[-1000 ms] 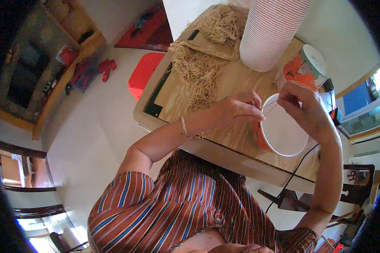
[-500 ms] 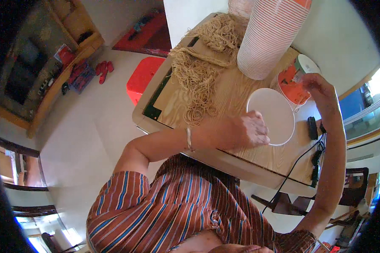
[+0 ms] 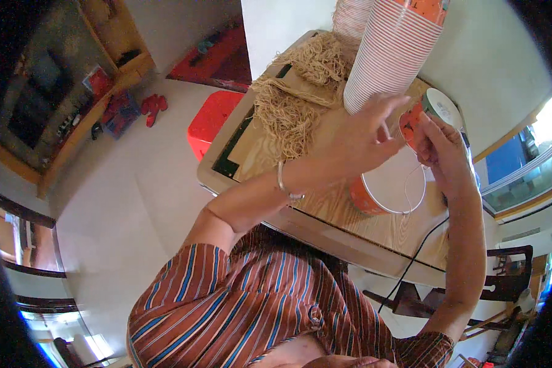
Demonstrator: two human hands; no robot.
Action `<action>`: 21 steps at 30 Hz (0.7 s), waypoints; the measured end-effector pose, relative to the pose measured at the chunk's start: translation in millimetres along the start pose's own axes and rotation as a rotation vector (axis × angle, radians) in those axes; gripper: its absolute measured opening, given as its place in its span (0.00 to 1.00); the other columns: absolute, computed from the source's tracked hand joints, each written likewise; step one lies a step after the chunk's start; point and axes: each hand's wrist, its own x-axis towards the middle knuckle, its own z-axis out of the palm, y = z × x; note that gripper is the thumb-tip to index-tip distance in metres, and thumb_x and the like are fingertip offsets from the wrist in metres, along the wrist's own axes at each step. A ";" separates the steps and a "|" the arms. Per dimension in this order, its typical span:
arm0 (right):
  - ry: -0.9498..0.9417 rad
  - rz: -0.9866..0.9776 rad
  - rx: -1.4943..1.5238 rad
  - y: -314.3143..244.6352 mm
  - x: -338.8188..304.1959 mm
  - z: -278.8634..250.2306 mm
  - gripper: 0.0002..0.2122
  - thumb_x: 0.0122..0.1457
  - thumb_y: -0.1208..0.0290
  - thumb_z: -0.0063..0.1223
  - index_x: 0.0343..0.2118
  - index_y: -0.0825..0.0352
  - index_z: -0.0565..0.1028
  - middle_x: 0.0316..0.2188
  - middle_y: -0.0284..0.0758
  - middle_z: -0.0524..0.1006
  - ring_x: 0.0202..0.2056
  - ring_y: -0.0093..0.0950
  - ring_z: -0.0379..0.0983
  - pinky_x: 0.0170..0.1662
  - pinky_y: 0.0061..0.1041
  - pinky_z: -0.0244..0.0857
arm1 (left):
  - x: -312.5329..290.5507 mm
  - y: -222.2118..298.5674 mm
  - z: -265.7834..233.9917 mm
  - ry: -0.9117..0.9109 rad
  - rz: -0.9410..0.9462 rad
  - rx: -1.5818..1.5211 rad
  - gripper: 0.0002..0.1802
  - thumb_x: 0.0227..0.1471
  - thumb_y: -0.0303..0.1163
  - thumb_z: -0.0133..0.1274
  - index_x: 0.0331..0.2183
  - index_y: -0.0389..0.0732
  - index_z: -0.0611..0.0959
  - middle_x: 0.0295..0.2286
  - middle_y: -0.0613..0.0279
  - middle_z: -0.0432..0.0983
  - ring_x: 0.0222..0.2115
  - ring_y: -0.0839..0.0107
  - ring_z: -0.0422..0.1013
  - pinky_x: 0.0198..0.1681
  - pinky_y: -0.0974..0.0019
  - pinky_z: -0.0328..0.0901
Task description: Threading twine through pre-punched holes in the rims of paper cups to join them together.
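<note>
My right hand (image 3: 441, 144) is closed at the side of an orange printed paper bucket (image 3: 413, 126), its fingers against the wall; part of that bucket is hidden behind the hand. My left hand (image 3: 371, 135) is raised just left of it, fingers apart and holding nothing. Below both hands an open paper bucket (image 3: 365, 195), orange outside and white inside, stands on the wooden table top. A thin pale cord (image 3: 406, 195) loops at its right rim. Behind my left hand leans a tall nested stack of paper buckets (image 3: 392, 52).
Tangled tan cords (image 3: 288, 110) lie on the table's left half. A white-lidded green tub (image 3: 443, 107) stands at the back right. A black cable (image 3: 411, 260) trails over the front edge. A red stool (image 3: 211, 122) stands left of the table.
My left hand has risen from the open bucket's near rim toward the orange bucket, its fingers opening. My right hand has come down and inward onto the orange bucket. The open bucket has tilted or shifted slightly.
</note>
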 end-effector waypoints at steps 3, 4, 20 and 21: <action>0.022 0.002 -0.004 -3.2 -6.0 9.1 0.13 0.62 0.59 0.48 0.23 0.61 0.71 0.15 0.22 0.63 0.16 0.13 0.54 0.19 0.16 0.46 | 19.7 -20.2 7.1 -0.373 -0.118 -0.216 0.17 0.53 0.32 0.54 0.44 0.37 0.76 0.34 0.60 0.75 0.28 0.75 0.71 0.29 0.71 0.68; 0.056 -0.011 -0.045 -6.8 -8.0 9.5 0.14 0.62 0.59 0.48 0.22 0.61 0.71 0.15 0.22 0.63 0.16 0.13 0.53 0.19 0.16 0.45 | 24.6 -25.4 10.7 -0.568 -0.147 -0.324 0.17 0.54 0.34 0.53 0.44 0.37 0.77 0.31 0.62 0.75 0.27 0.77 0.70 0.28 0.72 0.67; 0.232 0.128 -0.199 52.0 -58.1 -43.3 0.18 0.64 0.62 0.43 0.17 0.59 0.62 0.12 0.22 0.55 0.15 0.13 0.48 0.19 0.17 0.44 | 36.1 -56.2 -26.4 -0.530 0.109 0.226 0.08 0.50 0.30 0.54 0.34 0.39 0.83 0.29 0.59 0.80 0.30 0.68 0.76 0.34 0.67 0.69; 0.236 0.126 -0.199 52.5 -55.7 -43.8 0.18 0.64 0.62 0.43 0.17 0.59 0.62 0.12 0.22 0.55 0.15 0.13 0.48 0.19 0.17 0.44 | 38.0 -52.5 -26.1 -0.532 0.113 0.226 0.08 0.50 0.30 0.54 0.34 0.39 0.83 0.29 0.59 0.80 0.30 0.68 0.76 0.34 0.67 0.69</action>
